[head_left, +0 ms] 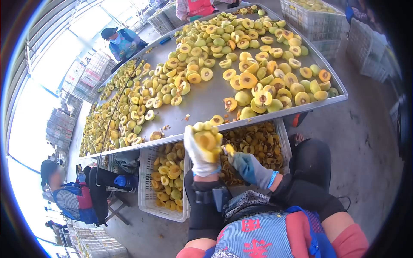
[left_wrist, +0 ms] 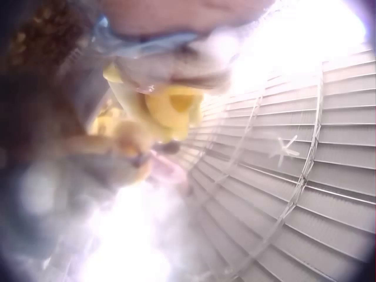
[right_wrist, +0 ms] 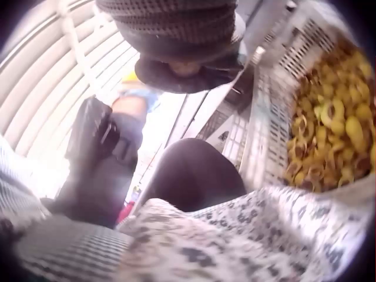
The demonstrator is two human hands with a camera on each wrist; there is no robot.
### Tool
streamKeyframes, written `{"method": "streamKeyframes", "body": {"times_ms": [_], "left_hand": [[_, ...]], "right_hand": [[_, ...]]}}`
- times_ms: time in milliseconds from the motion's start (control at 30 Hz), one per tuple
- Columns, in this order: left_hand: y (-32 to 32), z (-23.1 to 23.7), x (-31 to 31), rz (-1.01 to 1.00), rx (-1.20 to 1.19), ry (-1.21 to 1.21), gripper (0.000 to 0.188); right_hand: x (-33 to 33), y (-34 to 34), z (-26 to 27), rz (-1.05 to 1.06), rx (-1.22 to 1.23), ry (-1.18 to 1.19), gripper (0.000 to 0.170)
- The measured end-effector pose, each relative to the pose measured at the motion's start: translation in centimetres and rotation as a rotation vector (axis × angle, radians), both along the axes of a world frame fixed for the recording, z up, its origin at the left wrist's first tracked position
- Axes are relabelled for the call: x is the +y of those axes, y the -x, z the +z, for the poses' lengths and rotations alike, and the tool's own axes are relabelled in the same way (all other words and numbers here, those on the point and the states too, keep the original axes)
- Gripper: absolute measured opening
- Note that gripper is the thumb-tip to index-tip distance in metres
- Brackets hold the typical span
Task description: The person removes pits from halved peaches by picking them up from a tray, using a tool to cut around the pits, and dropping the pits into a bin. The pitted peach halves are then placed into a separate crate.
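Observation:
My left hand (head_left: 198,157), in a whitish glove with yellow-stained fingers, is raised palm-up at the table's near edge. It holds a halved yellow peach-like fruit (head_left: 205,140), also seen in the left wrist view as a fruit half (left_wrist: 176,106). Just to the right, my right hand (head_left: 248,168) in a blue-grey glove points toward that fruit. Its curled fingertips pinch a small yellow thing (head_left: 229,149); I cannot tell whether this is a fruit piece or a tool's end. In the right wrist view a dark sleeve (right_wrist: 176,29) fills the top.
A metal table (head_left: 172,124) bears many fruit halves. Below its edge stand a white crate (head_left: 145,189) of fruit halves and another crate (head_left: 284,139) with brownish-yellow pieces. A seated person (head_left: 75,193) is at left; another person (head_left: 122,43) works across the table. Stacked crates (head_left: 314,26) stand behind.

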State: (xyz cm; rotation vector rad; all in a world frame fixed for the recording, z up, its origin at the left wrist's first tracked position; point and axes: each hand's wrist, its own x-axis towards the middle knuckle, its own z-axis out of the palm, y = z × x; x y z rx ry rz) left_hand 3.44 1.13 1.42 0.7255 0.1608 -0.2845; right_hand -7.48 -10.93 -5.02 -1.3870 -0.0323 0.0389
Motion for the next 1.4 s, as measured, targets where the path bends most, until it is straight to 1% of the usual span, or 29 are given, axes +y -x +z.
{"method": "streamKeyframes", "body": {"times_ms": [33,67,100,133,167,200,233,300,333,367,433,467,500,567,600,700,733,833,867,900,967,1033,1100,1167,1200,1267,1300,1367,1400], "left_hand": [[-0.2,0.3,1.6,0.037,-0.058,-0.046,0.026],[0.2,0.9,2.9,0.288,0.042,-0.305,0.032],[-0.7,-1.0,6.2,0.308,-0.038,-0.345,0.033],[-2.4,-3.4,10.6,0.319,-0.182,-0.563,0.031],[-2.7,-3.6,12.5,0.446,-0.271,-1.070,0.029],[-2.9,-3.4,13.9,0.572,-0.177,-1.509,0.030],[-3.2,-2.6,15.1,0.709,-0.392,-1.864,0.030],[-5.0,-0.6,14.3,0.632,-0.461,-1.725,0.035],[-6.8,-0.2,13.4,0.559,-0.551,-1.677,0.038],[-9.1,0.2,12.2,0.486,-0.642,-1.622,0.040],[-15.6,-0.5,10.1,0.421,-1.071,-1.813,0.045],[-18.6,-0.5,8.6,0.329,-1.158,-1.787,0.048],[-21.3,-0.7,7.5,0.231,-1.243,-1.759,0.052],[-27.1,-3.2,6.7,0.106,-1.293,-1.774,0.051],[-28.6,-3.5,6.3,0.043,-1.317,-1.780,0.051],[-30.7,-4.3,6.5,-0.159,-1.075,-1.905,0.047],[-30.9,-4.2,6.7,-0.094,-1.119,-1.982,0.039],[-30.0,-4.0,7.2,-0.105,-0.781,-1.648,0.032],[-30.0,-4.6,7.7,-0.063,-0.844,-1.518,0.024],[-28.3,-3.8,7.6,-0.108,-0.795,-1.378,0.023],[-21.9,0.3,6.1,-0.196,-0.700,-1.095,0.022],[-14.0,3.5,4.5,-0.284,-0.781,-1.044,0.022],[-7.6,4.3,3.2,-0.381,-0.834,-1.068,0.032],[-3.7,3.2,2.7,-0.681,-1.015,-1.076,0.043],[-2.4,3.2,2.7,-0.695,-1.195,-1.180,0.049],[-1.4,4.8,2.8,-0.910,-1.060,-1.296,0.062],[-1.4,6.0,3.1,-0.903,-0.805,-1.166,0.060],[-3.7,6.1,4.0,-0.902,-0.763,-1.054,0.051],[-5.3,5.2,4.4,-0.869,-0.847,-1.032,0.039]], "right_hand": [[-0.1,0.3,0.2,0.032,0.162,-0.068,0.052],[-0.2,0.6,0.5,0.052,0.326,-0.136,0.055],[-0.5,0.5,0.1,0.095,0.525,-0.259,0.056],[-0.8,0.2,-0.3,0.133,0.719,-0.384,0.057],[-1.2,-0.3,-0.4,0.173,0.913,-0.502,0.059],[-1.2,-0.3,0.2,0.177,0.874,-0.518,0.058],[-1.1,-0.4,0.9,0.159,0.847,-0.487,0.059],[-1.0,-0.5,2.3,0.126,0.793,-0.432,0.060],[-1.2,-0.9,2.9,0.119,0.827,-0.367,0.056],[-1.3,-1.0,3.5,0.079,0.755,-0.304,0.053],[-1.3,-1.0,4.4,-0.002,0.607,-0.177,0.047],[-1.8,-1.5,4.4,0.005,0.619,-0.184,0.038],[-2.0,-1.8,4.0,-0.014,0.588,-0.225,0.037],[-2.1,-2.2,3.2,-0.055,0.523,-0.306,0.033],[-2.4,-2.3,3.6,-0.061,0.509,-0.325,0.028],[-2.3,-2.8,3.3,-0.079,0.474,-0.372,0.029],[-2.4,-2.8,3.7,-0.073,0.468,-0.394,0.029],[-2.3,-2.8,3.7,-0.065,0.475,-0.385,0.029],[-2.2,-2.8,3.5,-0.076,0.445,-0.380,0.029],[-2.2,-2.8,3.1,-0.085,0.414,-0.374,0.030],[-2.5,-2.6,3.5,-0.114,0.356,-0.352,0.031],[-3.4,-2.8,4.7,-0.148,0.303,-0.323,0.033],[-3.8,-2.5,5.0,-0.218,0.270,-0.285,0.037],[-4.8,-2.2,5.6,-0.248,0.267,-0.279,0.038],[-4.8,-2.4,5.0,-0.281,0.286,-0.344,0.040],[-4.9,-2.1,5.2,-0.317,0.270,-0.365,0.039],[-4.9,-2.0,5.5,-0.342,0.258,-0.380,0.039],[-5.1,-1.2,6.4,-0.304,0.305,-0.391,0.037],[-5.1,-1.0,6.7,-0.287,0.323,-0.396,0.035]]}}
